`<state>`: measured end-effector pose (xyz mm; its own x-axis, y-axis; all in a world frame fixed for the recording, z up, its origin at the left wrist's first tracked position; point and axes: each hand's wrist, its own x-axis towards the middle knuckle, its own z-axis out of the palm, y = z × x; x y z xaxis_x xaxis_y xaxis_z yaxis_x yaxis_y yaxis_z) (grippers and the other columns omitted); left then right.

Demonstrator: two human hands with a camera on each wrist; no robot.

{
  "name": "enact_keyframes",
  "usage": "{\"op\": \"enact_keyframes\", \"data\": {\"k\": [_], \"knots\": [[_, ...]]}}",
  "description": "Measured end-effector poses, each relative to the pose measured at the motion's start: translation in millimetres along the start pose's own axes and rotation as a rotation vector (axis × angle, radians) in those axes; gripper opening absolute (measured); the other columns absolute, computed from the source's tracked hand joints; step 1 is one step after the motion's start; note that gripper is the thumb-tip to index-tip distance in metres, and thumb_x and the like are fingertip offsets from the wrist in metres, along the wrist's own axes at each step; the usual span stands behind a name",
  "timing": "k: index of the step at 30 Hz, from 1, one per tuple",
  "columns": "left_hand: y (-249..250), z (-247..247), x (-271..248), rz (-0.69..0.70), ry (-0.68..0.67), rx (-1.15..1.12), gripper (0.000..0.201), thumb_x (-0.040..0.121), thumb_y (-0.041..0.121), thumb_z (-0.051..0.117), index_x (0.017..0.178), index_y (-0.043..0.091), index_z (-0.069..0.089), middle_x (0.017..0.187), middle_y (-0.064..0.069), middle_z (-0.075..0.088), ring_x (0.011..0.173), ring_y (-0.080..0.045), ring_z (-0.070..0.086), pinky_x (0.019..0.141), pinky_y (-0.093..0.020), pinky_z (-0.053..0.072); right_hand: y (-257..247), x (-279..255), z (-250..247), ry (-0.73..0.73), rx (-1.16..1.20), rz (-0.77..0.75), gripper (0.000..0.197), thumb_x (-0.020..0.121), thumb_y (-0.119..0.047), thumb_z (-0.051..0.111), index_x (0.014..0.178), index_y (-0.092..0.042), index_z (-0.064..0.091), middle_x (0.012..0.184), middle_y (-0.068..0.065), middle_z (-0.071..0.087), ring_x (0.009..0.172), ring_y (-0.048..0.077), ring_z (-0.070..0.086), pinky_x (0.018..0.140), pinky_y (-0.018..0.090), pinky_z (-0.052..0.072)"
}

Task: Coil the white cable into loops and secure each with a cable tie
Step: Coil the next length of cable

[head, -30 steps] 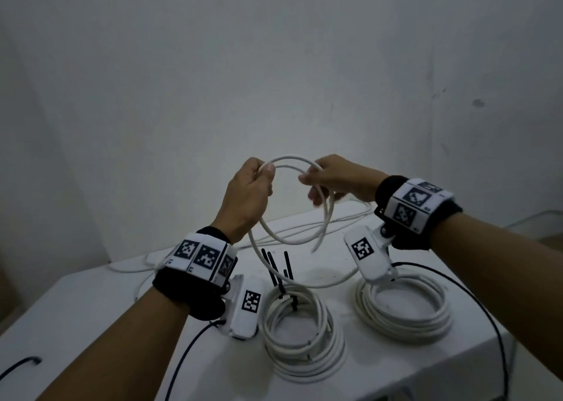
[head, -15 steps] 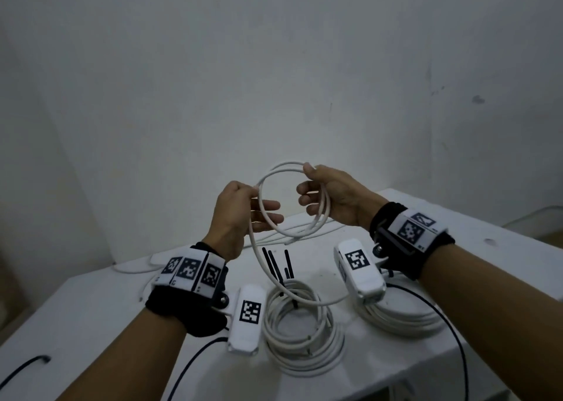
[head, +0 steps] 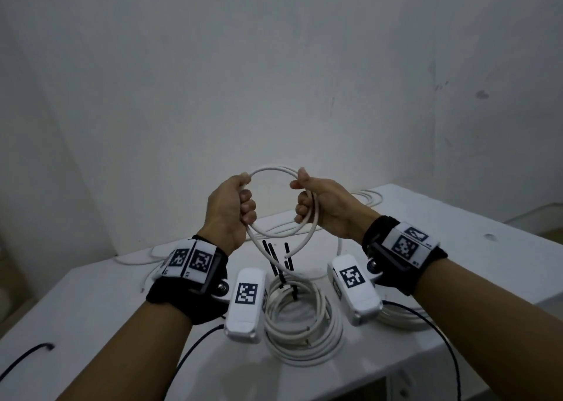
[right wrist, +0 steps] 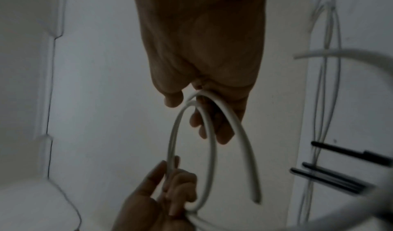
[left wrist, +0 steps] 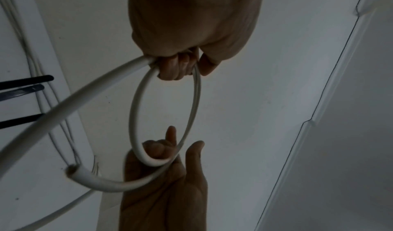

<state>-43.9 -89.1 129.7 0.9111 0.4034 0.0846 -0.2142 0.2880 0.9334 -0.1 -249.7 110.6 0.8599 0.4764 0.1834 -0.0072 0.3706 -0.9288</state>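
Left hand (head: 230,205) and right hand (head: 324,204) grasp white cable (head: 271,169) loop, frame centre | keep turns equal, stacked, gripped firmly.

The left hand (head: 230,208) has been shifted from the loop's (head: 275,169) top, where thumb and fingers pinched it a second ago, to its left side, and a full fist is now closed round the cable. The right hand (head: 323,207) has been turned palm-up, its grip moved to the right side. The loop has been widened between the two grips.
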Motion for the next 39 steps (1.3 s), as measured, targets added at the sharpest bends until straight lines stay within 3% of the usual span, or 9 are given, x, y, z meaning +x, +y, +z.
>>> {"op": "enact_keyframes", "data": {"k": [3,5,9,11,14,16,22,29,39], "knots": [[7,-4,3,0.041,0.042,-0.039,0.01,0.093,0.014,0.048,0.084,0.015,0.051,0.052,0.006,0.031,0.036,-0.006,0.025,0.032,-0.015,0.018,7,-4,-5,0.026,-0.235,0.002,0.05,0.096,-0.052,0.036,0.107,-0.006,0.055,0.076,0.01,0.063,0.069,0.022,0.063,0.069,0.033,0.054],[10,-6,3,0.083,0.061,-0.042,0.011,0.093,0.013,0.049,0.082,0.016,0.051,0.051,0.006,0.031,0.036,-0.006,0.025,0.033,-0.015,0.018,18,-7,-10,0.111,-0.429,-0.006,0.058,0.094,-0.059,0.03,0.109,-0.009,0.055,0.092,0.01,0.064,0.08,0.021,0.061,0.071,0.032,0.05],[14,-11,2,0.148,0.086,-0.041,0.012,0.092,0.012,0.051,0.08,0.016,0.05,0.049,0.006,0.031,0.035,-0.006,0.025,0.033,-0.016,0.018,40,-13,-30,0.383,-0.901,-0.123,0.053,0.093,-0.06,0.033,0.096,-0.011,0.051,0.08,-0.001,0.056,0.076,0.02,0.052,0.066,0.031,0.039],[15,-15,4,0.157,0.094,-0.061,0.012,0.092,0.012,0.051,0.08,0.016,0.051,0.048,0.007,0.031,0.035,-0.007,0.024,0.033,-0.016,0.018,46,-20,-42,0.447,-1.076,-0.004,0.045,0.094,-0.057,0.035,0.094,-0.014,0.048,0.081,0.001,0.059,0.073,0.024,0.058,0.062,0.031,0.042],[15,-18,8,0.153,0.095,-0.092,0.011,0.091,0.012,0.052,0.081,0.016,0.051,0.048,0.007,0.031,0.035,-0.006,0.024,0.034,-0.016,0.018,56,-28,-50,0.242,-0.805,0.262,0.047,0.094,-0.054,0.043,0.111,-0.01,0.04,0.097,0.016,0.061,0.066,0.027,0.064,0.052,0.029,0.05],[13,-17,10,0.132,0.085,-0.111,0.011,0.091,0.012,0.051,0.081,0.016,0.052,0.049,0.006,0.03,0.035,-0.006,0.023,0.033,-0.016,0.017,65,-27,-50,0.13,-0.537,0.312,0.05,0.094,-0.045,0.051,0.123,-0.009,0.034,0.106,0.022,0.057,0.073,0.03,0.067,0.056,0.035,0.055],[8,-16,9,0.097,0.039,-0.08,0.013,0.091,0.012,0.051,0.079,0.016,0.054,0.049,0.007,0.029,0.037,-0.007,0.022,0.033,-0.016,0.016,65,-8,-31,0.17,-0.065,0.053,0.025,0.1,-0.011,0.044,0.123,-0.002,0.044,0.105,0.02,0.064,0.081,0.033,0.069,0.064,0.039,0.058],[0,-19,6,0.154,0.025,0.067,0.019,0.091,0.009,0.056,0.074,0.016,0.051,0.045,0.008,0.03,0.036,-0.006,0.022,0.034,-0.015,0.017,39,-9,-12,0.11,-0.18,-0.139,0.023,0.1,-0.012,0.043,0.119,-0.005,0.055,0.089,0.018,0.068,0.065,0.032,0.069,0.058,0.035,0.057],[-5,-21,9,0.279,0.073,0.212,0.014,0.091,0.013,0.057,0.078,0.016,0.058,0.05,0.006,0.031,0.039,-0.008,0.02,0.037,-0.016,0.016,30,-20,-8,0.003,-0.383,-0.191,0.021,0.1,-0.01,0.043,0.111,-0.005,0.059,0.069,0.017,0.062,0.058,0.032,0.065,0.049,0.031,0.052]]}}
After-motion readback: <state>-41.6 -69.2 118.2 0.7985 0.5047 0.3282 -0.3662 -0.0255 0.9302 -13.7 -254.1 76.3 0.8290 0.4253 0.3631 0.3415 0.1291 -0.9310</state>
